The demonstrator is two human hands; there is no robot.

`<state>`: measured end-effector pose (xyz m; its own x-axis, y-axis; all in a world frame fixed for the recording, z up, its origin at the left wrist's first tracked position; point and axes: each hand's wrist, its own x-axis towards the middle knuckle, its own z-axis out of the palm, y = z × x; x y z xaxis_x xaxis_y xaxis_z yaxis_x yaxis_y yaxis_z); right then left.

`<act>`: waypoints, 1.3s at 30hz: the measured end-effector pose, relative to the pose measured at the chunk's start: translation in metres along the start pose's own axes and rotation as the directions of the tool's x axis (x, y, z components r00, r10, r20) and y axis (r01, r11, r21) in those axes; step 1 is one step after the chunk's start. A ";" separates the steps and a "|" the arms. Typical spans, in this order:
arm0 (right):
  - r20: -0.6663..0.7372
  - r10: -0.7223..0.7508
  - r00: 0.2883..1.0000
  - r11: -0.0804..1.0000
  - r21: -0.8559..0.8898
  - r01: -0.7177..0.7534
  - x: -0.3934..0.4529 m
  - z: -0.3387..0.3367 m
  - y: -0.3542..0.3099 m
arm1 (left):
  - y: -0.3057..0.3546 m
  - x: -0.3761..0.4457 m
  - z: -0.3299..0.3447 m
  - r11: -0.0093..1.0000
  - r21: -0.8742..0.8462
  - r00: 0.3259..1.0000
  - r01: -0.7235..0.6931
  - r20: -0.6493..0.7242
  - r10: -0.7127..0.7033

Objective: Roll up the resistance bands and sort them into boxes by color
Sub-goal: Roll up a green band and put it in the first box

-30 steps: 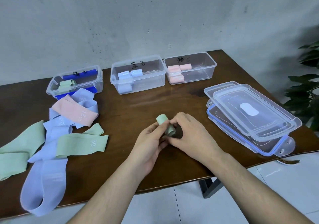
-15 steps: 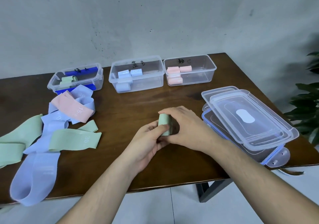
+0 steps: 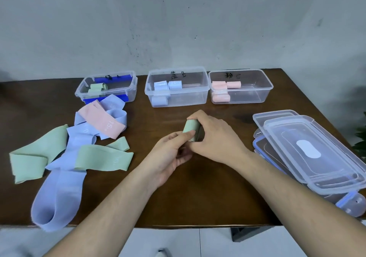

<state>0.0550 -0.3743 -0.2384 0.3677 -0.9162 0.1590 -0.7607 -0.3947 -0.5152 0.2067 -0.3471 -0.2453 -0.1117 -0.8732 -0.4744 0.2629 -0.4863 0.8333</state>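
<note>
A rolled green band (image 3: pixel 190 128) stands between both hands above the table's middle. My left hand (image 3: pixel 170 154) pinches its lower part from the left, thumb across the roll. My right hand (image 3: pixel 215 138) curls over it from the right. Three clear boxes line the back edge: the left box (image 3: pixel 130 90) holds green rolls, the middle box (image 3: pixel 198 96) holds blue rolls, the right box (image 3: pixel 257 96) holds pink rolls. Unrolled bands lie in a heap at the left: a pink band (image 3: pixel 103 122), green bands (image 3: pixel 103 157) and blue bands (image 3: pixel 57 197).
A stack of clear lids (image 3: pixel 316 157) lies at the table's right side, partly over the edge. The brown table (image 3: pixel 208 197) ends near the bottom of the view. A wall stands behind the boxes. Plant leaves (image 3: pixel 361 138) show at far right.
Both hands have lifted the green roll a little and turned it more upright. The view has shifted slightly.
</note>
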 end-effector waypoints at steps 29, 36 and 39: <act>-0.148 -0.169 0.975 0.982 -0.108 0.153 0.227 0.088 -0.112 | 0.178 0.105 -0.237 0.679 0.629 0.910 -0.378 0.119 0.397; 0.048 -0.247 0.968 0.950 -0.187 0.252 0.299 0.090 -0.137 | 0.207 0.130 -0.278 0.611 0.657 0.869 -0.442 0.144 0.474; 0.139 -0.229 0.964 0.938 -0.234 0.257 0.325 0.089 -0.147 | 0.219 0.142 -0.296 0.559 0.701 0.862 -0.443 0.160 0.482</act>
<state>0.3344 -0.6083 -0.1860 0.6026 -0.7829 0.1545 -0.7443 -0.6213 -0.2452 0.5317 -0.5685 -0.2144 -0.1228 -0.9917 0.0381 -0.4754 0.0925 0.8749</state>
